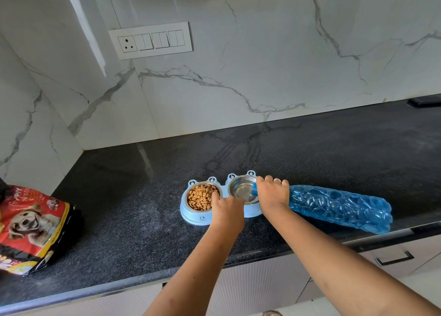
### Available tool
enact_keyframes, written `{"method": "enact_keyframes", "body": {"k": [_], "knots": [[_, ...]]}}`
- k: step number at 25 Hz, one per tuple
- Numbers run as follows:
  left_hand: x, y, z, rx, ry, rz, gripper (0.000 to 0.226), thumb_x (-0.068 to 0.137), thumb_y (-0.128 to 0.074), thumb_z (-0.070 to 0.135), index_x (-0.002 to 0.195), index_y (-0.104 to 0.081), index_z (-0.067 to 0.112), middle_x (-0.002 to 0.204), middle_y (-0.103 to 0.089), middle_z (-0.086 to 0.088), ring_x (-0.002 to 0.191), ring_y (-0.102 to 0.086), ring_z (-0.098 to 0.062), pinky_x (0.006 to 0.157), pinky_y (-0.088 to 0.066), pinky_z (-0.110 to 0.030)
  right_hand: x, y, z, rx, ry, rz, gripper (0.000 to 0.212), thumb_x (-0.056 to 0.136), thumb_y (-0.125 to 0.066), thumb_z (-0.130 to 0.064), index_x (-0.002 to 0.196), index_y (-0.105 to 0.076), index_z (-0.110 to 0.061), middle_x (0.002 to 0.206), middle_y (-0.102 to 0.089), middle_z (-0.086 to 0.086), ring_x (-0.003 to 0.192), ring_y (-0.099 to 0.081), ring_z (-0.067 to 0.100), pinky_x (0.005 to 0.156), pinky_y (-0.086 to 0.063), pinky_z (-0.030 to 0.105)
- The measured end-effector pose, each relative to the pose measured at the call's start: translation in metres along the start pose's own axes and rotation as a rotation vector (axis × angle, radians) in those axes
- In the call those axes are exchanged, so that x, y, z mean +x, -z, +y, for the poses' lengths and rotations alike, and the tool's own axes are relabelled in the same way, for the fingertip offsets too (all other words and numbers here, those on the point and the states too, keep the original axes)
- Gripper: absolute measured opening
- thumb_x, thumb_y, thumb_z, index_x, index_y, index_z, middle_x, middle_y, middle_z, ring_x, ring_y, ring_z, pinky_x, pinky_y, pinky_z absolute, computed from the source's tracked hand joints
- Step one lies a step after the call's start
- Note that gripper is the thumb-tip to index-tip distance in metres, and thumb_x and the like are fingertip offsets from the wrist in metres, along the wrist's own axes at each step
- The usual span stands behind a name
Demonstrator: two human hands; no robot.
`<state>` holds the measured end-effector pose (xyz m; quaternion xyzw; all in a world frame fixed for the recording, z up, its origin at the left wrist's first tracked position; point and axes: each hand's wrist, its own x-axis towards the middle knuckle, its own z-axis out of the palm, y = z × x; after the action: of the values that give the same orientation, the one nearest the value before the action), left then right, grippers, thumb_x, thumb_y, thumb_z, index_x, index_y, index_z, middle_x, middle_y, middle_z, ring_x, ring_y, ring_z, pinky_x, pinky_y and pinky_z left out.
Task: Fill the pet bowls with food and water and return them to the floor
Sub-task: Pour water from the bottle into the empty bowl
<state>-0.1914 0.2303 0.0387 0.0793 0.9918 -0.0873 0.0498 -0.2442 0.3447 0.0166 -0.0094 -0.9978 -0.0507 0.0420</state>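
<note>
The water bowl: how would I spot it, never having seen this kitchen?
On the black counter sits a pale blue double feeder. The water bowl is its right steel dish, at the mouth of the blue bottle; the left bowl holds brown kibble.

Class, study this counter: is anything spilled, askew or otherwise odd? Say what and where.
Nothing stands out. The blue bottle lies tipped, but the right hand holds its neck over the steel bowl to pour. No spill shows on the counter.

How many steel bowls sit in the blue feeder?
2. The kibble bowl sits left; the other bowl sits right, at the mouth of the blue bottle. None looks hidden.
</note>
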Motion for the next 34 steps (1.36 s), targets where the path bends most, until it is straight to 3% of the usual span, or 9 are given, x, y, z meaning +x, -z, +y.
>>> {"method": "enact_keyframes", "body": {"k": [12,34], "knots": [[0.002,-0.002,-0.001,0.025,-0.023,0.008,0.027,0.089,-0.059,0.025,0.116,-0.055,0.022,0.103,-0.066,0.002,0.098,-0.064,-0.020,0.102,-0.028,-0.040,0.000,0.001,-0.001,-0.003,-0.011,-0.006,0.037,0.091,-0.062,-0.019,0.126,-0.052,-0.018,0.120,-0.060,0.006,0.113,-0.058,0.025,0.095,-0.041,0.039],[0.013,-0.002,-0.004,0.038,-0.047,-0.016,0.027,0.088,-0.060,0.021,0.115,-0.059,0.020,0.103,-0.068,0.002,0.098,-0.064,-0.019,0.102,-0.032,-0.039,-0.001,0.003,-0.003,-0.013,-0.011,-0.020,0.039,0.090,-0.063,-0.020,0.127,-0.051,-0.018,0.121,-0.059,0.007,0.114,-0.058,0.025,0.095,-0.040,0.039]]}}
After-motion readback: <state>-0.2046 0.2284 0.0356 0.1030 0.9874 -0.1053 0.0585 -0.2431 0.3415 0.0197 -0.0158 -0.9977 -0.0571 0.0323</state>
